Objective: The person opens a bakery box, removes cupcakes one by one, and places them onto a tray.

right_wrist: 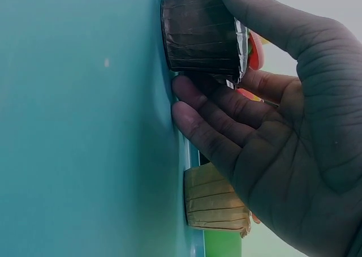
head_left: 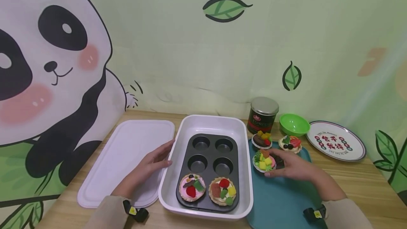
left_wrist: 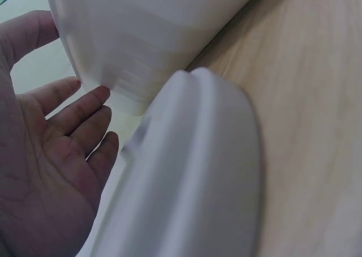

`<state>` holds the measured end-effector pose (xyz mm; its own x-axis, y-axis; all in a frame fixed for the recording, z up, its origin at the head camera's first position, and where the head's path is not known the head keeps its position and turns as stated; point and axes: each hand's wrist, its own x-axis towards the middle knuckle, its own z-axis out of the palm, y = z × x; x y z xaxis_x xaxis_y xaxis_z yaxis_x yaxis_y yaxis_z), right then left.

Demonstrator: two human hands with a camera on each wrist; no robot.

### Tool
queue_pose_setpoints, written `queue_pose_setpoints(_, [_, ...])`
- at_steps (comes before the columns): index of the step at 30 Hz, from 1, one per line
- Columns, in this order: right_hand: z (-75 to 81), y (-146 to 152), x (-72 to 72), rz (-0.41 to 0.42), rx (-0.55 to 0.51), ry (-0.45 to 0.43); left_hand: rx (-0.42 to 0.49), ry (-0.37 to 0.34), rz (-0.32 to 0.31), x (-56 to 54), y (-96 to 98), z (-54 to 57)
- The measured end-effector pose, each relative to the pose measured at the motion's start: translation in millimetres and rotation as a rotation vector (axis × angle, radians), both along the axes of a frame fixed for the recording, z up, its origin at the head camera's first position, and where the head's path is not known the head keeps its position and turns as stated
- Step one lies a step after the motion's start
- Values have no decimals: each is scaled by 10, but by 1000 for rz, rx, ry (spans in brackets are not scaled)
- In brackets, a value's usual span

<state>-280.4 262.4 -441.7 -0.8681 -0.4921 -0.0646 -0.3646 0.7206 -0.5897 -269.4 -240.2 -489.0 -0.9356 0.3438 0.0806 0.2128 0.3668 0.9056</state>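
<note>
Near the back of the teal tray (head_left: pixel 284 195), my right hand (head_left: pixel 294 165) grips a toy cupcake (head_left: pixel 264 161) topped with yellow cubes and green bits. Its dark brown paper cup (right_wrist: pixel 201 33) shows between thumb and fingers in the right wrist view. My left hand (head_left: pixel 154 162) touches the left side of the white deep pan (head_left: pixel 163 183) with fingers fairly straight. Inside that pan lies a dark muffin tin (head_left: pixel 208 177). A pink-topped tart (head_left: pixel 192 187) and a cream-topped tart (head_left: pixel 222 191) sit in its front cups; the other cups hold nothing.
Behind the gripped cupcake stand a chocolate-topped cupcake (head_left: pixel 261 140) and a cream cupcake (head_left: pixel 290 144). A black tin (head_left: pixel 262 116), a green bowl (head_left: pixel 294 124) and a white plate (head_left: pixel 336 141) are at the back right. The pale lid (head_left: pixel 127 158) lies left of the pan.
</note>
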Motion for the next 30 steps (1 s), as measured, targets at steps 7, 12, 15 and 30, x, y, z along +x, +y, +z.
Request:
queue_pose_setpoints(7, [-15, 12, -10, 5, -7, -6, 1, -3, 0, 0, 2, -1])
queue_pose_setpoints(12, [-24, 16, -17, 6, -3, -2, -1, 4, -2, 5, 3, 0])
queue_pose_setpoints(15, [-26, 14, -18, 7, -6, -4, 2, 7, -4, 7, 4, 2])
queue_pose_setpoints(30, [-29, 21, -21, 11, -16, -11, 11, 9, -8, 12, -2, 3])
